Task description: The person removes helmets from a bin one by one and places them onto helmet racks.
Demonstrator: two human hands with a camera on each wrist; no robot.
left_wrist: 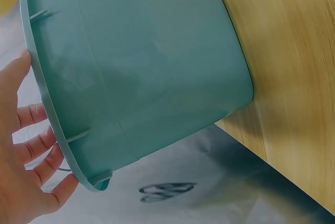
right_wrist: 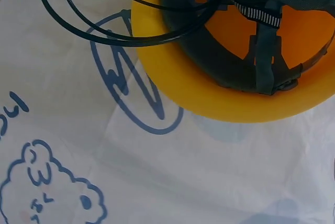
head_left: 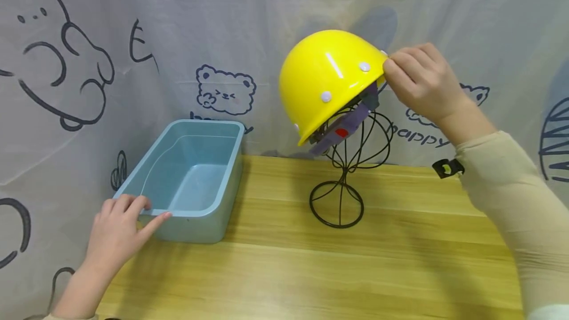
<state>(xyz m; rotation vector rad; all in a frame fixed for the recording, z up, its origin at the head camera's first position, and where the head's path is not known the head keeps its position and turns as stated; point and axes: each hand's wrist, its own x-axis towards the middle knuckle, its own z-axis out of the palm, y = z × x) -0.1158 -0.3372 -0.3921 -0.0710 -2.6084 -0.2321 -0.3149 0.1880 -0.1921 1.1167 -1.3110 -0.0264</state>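
Note:
My right hand (head_left: 422, 80) grips the right edge of a yellow hard hat (head_left: 331, 78), which tilts with that side raised over a black wire head-shaped stand (head_left: 346, 164). Under the shell shows a grey inner band (head_left: 344, 127) with a red spot. In the right wrist view the hat's dark straps (right_wrist: 264, 51) and yellow rim are visible beside black wire loops (right_wrist: 131, 41), but the hand is out of frame. My left hand (head_left: 117, 231) rests its fingertips on the near rim of a blue-green plastic bin (head_left: 222, 196); the left wrist view shows the spread fingers (left_wrist: 42, 161) along that rim.
The bin stands at the left on a wooden table (head_left: 284, 280), with the wire stand to its right near the back edge. Close behind and to the left hangs a pale cloth (head_left: 266, 14) printed with cartoon drawings.

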